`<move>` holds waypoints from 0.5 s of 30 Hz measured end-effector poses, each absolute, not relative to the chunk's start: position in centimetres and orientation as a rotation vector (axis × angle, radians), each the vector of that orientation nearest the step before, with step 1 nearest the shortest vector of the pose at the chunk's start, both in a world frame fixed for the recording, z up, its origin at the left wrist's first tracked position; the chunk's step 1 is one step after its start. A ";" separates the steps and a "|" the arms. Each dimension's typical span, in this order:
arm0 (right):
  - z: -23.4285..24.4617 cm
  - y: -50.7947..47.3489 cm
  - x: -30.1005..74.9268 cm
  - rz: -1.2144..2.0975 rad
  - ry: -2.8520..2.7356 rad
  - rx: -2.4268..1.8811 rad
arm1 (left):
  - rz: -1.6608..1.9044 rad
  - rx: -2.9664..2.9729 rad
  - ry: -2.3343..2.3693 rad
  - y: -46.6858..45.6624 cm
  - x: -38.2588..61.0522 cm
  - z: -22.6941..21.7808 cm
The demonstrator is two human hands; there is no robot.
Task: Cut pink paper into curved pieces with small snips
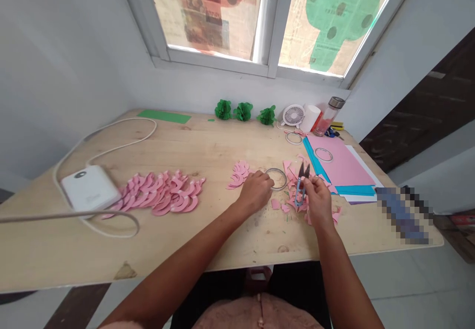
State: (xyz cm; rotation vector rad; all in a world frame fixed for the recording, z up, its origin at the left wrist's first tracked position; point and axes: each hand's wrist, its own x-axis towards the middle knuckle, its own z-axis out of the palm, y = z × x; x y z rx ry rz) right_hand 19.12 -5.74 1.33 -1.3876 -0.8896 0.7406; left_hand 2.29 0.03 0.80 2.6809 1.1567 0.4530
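My left hand (257,190) is closed, its fingertips at the left edge of a thin roll of tape (285,183) low over the table. In my right hand (319,198) is a pair of blue-handled thread snips (298,194), its dark blades pointing away from me and apart. Under and around the snips lie pink paper scraps (285,208). Just beyond my left hand is a small pile of cut pink paper pieces (239,173). A larger spread of curved pink paper pieces (178,193) lies farther left.
A white power bank (89,188) with a cable sits at left. Green paper balls (243,112), a small fan (293,115) and a bottle (328,116) line the back. At right, another tape roll (323,155) rests on pink paper sheets (349,168).
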 end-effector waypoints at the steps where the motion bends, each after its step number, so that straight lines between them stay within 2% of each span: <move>1: 1.5 -5.9 19.2 0.813 -0.797 -1.331 | 0.443 2.711 1.155 0.1 2.7 0.6; 7: 1.7 -6.3 19.3 0.992 -0.506 -1.176 | 0.458 2.837 1.160 0.6 4.0 -0.8; 15: 0.8 -5.3 19.0 1.011 -0.466 -1.091 | 0.857 2.491 0.900 0.4 1.8 0.0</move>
